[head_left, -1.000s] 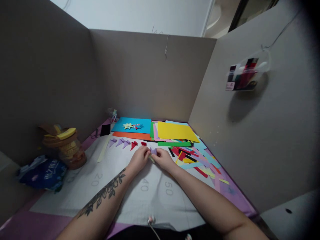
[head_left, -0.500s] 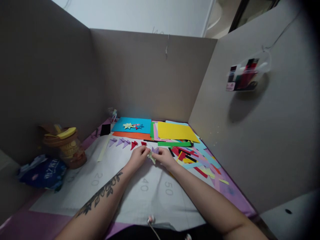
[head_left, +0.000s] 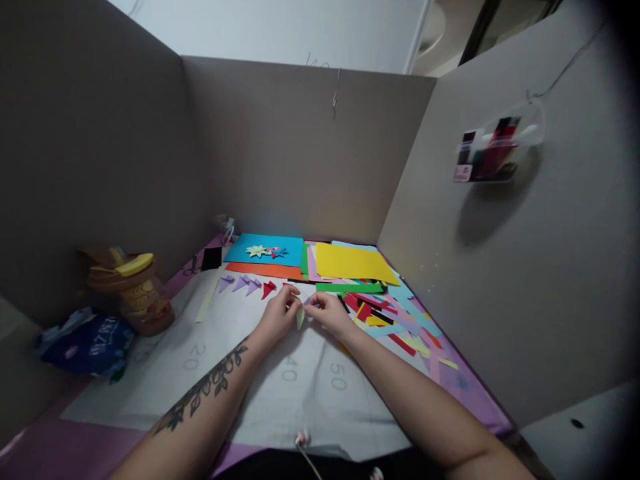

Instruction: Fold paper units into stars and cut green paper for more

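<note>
Over the middle of the table, my left hand (head_left: 281,311) is closed in a pinch on a pale yellow folded paper piece (head_left: 300,319). Close beside it, my right hand (head_left: 330,313) pinches a purple folded paper piece (head_left: 311,303), mostly covered by its fingers. Whether the two pieces touch is hard to tell. Beyond my left hand lies a row of small folded pieces: several purple ones (head_left: 253,288) and a red one (head_left: 269,289), with more red partly hidden behind the fingers. Folded paper stars (head_left: 257,251) rest on a blue sheet (head_left: 270,241) at the back.
Loose coloured paper strips (head_left: 390,320) spread to the right, near a yellow sheet (head_left: 355,261) and a green strip (head_left: 347,288). At left stand a brown cup (head_left: 145,303) and a blue packet (head_left: 87,347). Grey panels enclose three sides; a clear container (head_left: 493,150) hangs at right.
My hands have moved slightly apart, and my left fingers have lifted and spread a little. The yellow piece now points downward below my left fingers; less of the purple piece shows.
</note>
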{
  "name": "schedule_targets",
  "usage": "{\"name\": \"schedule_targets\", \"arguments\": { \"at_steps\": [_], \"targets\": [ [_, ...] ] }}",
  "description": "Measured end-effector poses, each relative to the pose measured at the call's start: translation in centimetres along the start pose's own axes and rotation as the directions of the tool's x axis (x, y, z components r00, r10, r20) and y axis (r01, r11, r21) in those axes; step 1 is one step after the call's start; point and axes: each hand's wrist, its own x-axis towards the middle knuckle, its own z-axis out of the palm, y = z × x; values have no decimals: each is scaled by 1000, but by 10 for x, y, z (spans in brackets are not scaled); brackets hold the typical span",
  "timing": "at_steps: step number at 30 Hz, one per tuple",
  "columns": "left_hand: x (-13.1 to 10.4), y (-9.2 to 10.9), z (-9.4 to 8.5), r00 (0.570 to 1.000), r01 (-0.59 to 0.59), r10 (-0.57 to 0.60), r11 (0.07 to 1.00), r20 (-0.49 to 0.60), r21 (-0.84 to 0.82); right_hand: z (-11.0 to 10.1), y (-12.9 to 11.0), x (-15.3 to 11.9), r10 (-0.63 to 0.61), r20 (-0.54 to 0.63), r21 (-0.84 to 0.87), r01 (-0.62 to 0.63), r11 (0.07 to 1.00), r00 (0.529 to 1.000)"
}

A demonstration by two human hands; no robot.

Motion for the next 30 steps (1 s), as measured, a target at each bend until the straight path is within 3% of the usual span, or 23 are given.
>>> {"name": "schedule_targets", "arguments": {
  "at_steps": [4, 8, 12, 20, 30],
  "targets": [
    [2, 0, 0, 997, 75, -77, 994, -26, -81, 0, -3, 0, 28, 44, -89, -24, 996, 999],
    [5, -4, -1, 991, 133, -134, 976, 3, -175, 0, 2, 4, -21, -31, -89, 18, 996, 999],
    [5, -7, -2, 989, 147, -144, 973, 34, -177, -1, 4, 5, 3, -54, -16, -3, 1000, 999],
    [6, -8, 1, 991, 120, -130, 956, -20, -267, 0, 5, 4, 103, -44, 57, -101, 993, 994],
    [5, -5, 0, 994, 99, -105, 981, -32, -167, 0, -1, 3, 120, -65, 78, -115, 990, 991]
  ]
}}
